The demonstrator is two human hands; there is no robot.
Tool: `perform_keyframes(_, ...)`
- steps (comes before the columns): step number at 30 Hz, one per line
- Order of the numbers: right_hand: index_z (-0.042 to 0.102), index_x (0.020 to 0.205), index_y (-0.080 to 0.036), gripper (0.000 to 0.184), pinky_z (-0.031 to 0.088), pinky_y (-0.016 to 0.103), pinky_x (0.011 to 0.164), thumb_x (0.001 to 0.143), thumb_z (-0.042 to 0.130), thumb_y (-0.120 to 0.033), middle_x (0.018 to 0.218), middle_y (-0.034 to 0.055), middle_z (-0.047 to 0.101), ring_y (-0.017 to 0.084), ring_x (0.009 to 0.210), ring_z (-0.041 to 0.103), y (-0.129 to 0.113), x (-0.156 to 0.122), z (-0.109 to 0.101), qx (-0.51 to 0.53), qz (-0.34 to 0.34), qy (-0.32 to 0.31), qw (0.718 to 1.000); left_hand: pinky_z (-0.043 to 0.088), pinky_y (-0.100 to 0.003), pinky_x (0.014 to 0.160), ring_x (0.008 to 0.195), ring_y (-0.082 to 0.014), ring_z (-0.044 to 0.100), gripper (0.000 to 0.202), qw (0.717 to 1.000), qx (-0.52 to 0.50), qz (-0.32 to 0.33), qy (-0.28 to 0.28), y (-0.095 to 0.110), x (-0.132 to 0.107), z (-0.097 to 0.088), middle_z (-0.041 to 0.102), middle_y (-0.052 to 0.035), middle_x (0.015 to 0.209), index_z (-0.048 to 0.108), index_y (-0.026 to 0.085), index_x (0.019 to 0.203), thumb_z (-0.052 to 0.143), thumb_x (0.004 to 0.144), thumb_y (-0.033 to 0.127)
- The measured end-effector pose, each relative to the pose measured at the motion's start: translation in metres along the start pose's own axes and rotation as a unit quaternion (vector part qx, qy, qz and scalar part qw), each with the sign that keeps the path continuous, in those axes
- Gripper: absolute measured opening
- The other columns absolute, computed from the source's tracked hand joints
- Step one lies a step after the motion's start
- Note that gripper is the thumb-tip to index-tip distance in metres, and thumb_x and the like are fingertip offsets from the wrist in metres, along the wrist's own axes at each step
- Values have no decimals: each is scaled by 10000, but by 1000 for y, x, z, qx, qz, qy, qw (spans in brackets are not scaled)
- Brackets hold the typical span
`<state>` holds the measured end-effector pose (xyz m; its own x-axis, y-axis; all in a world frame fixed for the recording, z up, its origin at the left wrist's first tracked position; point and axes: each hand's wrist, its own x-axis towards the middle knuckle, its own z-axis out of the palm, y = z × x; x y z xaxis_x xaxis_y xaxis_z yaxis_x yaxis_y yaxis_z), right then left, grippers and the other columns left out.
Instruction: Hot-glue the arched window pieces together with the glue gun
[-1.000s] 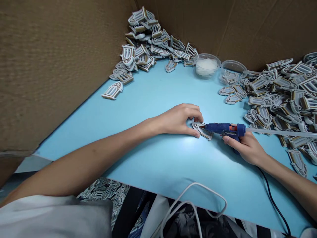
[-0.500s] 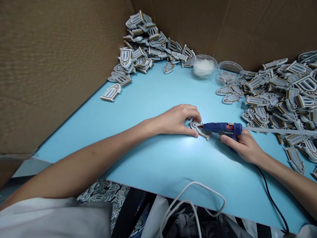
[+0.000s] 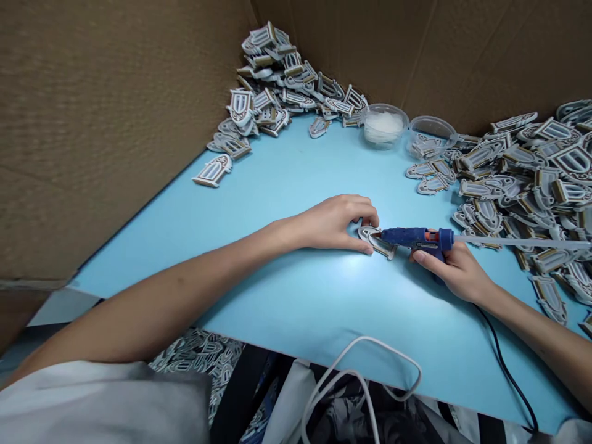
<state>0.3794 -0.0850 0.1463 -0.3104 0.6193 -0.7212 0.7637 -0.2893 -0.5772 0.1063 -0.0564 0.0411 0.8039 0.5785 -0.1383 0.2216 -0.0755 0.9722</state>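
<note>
Near the middle of the light blue table, my left hand (image 3: 340, 223) grips a small arched white-and-brown window-shaped piece (image 3: 386, 250) between thumb and fingers, and the piece lies on the tabletop. My right hand (image 3: 456, 268) is wrapped round the handle of a blue hot glue gun (image 3: 407, 238). The gun's nozzle points left and is over the piece; whether it touches cannot be made out. A long translucent glue stick (image 3: 518, 242) sticks out of the gun's back end. The gun's body hides part of the piece.
Similar pieces lie heaped at the back left (image 3: 296, 80) and along the right side (image 3: 522, 179). Two clear plastic tubs stand at the back, one with white contents (image 3: 383, 126), the other (image 3: 431, 132) beside it. Cardboard walls (image 3: 139, 92) enclose the table. A white cable (image 3: 370, 342) loops at the front edge.
The view has shifted slightly. Both hands, the glue gun and the arched piece keep nearly the same positions relative to one another.
</note>
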Motion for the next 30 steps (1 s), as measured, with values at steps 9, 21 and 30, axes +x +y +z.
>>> perform_keyframes(9,700,803,-188,350,354,311,604,932,625,-505,659,11,539,174,638,460,4,-2,1,8,2,6,1000,426,-283,860,918,-181,611,374,1000,-1,-3,-2,0,1,-1,698,-56,1009,708,166,1062,818,855,458)
perform_keyframes(21,719,747,-199,468,362,299,496,902,686,-639,660,40,639,168,560,489,15,-6,-2,68,14,52,996,428,-285,874,928,-182,618,373,1000,-13,1,-1,-1,0,-1,699,-56,1011,713,173,1067,811,861,468)
perform_keyframes(30,750,793,-195,543,439,308,528,903,655,-718,672,55,659,197,608,567,19,-11,-3,138,-29,63,988,444,-276,869,942,-176,633,415,999,-47,-4,16,-1,-1,0,705,-74,1058,726,162,1110,811,867,488)
